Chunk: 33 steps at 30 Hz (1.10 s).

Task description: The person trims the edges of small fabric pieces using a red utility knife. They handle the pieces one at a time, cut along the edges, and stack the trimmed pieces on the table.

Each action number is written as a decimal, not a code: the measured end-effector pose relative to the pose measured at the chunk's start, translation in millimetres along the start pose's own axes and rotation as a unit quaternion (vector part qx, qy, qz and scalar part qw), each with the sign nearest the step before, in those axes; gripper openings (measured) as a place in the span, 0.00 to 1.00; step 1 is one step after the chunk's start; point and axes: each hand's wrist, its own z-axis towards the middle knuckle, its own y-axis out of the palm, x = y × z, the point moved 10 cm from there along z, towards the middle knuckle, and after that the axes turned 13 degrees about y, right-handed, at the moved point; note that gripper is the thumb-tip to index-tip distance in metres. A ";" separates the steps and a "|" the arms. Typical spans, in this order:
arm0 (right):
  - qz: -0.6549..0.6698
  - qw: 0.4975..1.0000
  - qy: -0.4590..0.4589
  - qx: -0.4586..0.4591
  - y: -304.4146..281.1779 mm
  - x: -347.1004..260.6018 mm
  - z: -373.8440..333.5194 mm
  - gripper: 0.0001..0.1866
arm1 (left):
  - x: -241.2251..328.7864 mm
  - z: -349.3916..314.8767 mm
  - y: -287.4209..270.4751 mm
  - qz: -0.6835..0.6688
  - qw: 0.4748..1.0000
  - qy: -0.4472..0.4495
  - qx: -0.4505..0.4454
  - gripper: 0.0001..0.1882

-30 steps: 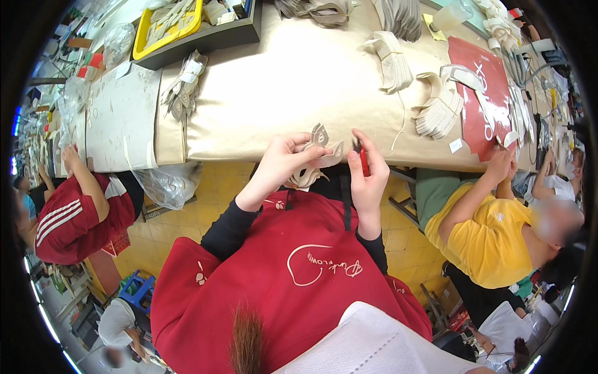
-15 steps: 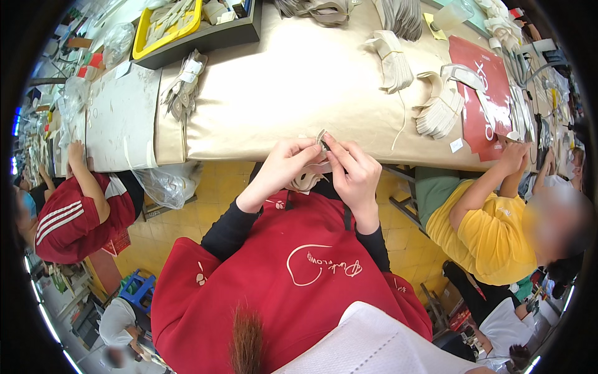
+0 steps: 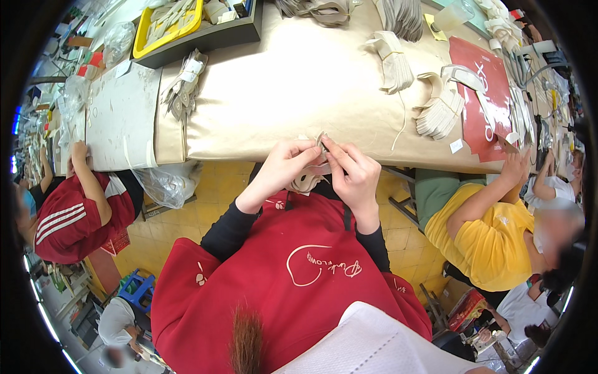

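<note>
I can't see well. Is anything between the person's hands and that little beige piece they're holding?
No. The left hand and right hand both pinch the small beige cut-out piece directly with their fingertips, above the edge of the tan paper-covered table. Nothing visible sits between them.

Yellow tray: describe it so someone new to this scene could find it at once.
Start at the long tan-covered table and follow it to its far left end, where a dark open box sits. The yellow tray lies inside it, holding pale flat pieces. It is the only bright yellow container on the table.
</note>
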 end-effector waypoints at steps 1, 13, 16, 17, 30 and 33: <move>0.004 1.000 0.009 -0.004 0.3 1.3 0.4 0.20 | -0.5 -0.2 -0.1 -0.006 1.000 0.000 0.003 0.14; -0.037 0.998 -0.032 0.043 -1.4 0.4 -5.8 0.23 | 1.4 0.6 2.5 -0.041 0.999 0.016 -0.011 0.15; -0.012 0.998 -0.038 0.058 -3.5 -0.2 -6.6 0.22 | 0.7 -0.1 2.3 -0.038 0.999 0.007 -0.010 0.14; -0.003 0.998 -0.036 0.058 -3.5 0.6 -6.2 0.21 | 0.2 -0.1 2.9 -0.040 0.999 0.003 -0.012 0.14; 0.056 0.985 0.132 0.092 -38.5 39.4 4.7 0.15 | -11.0 -1.4 -0.7 -0.064 0.997 -0.050 0.001 0.16; 0.078 0.994 0.073 0.039 -31.7 24.5 5.3 0.17 | -10.8 -0.9 0.9 -0.060 0.997 -0.049 0.000 0.15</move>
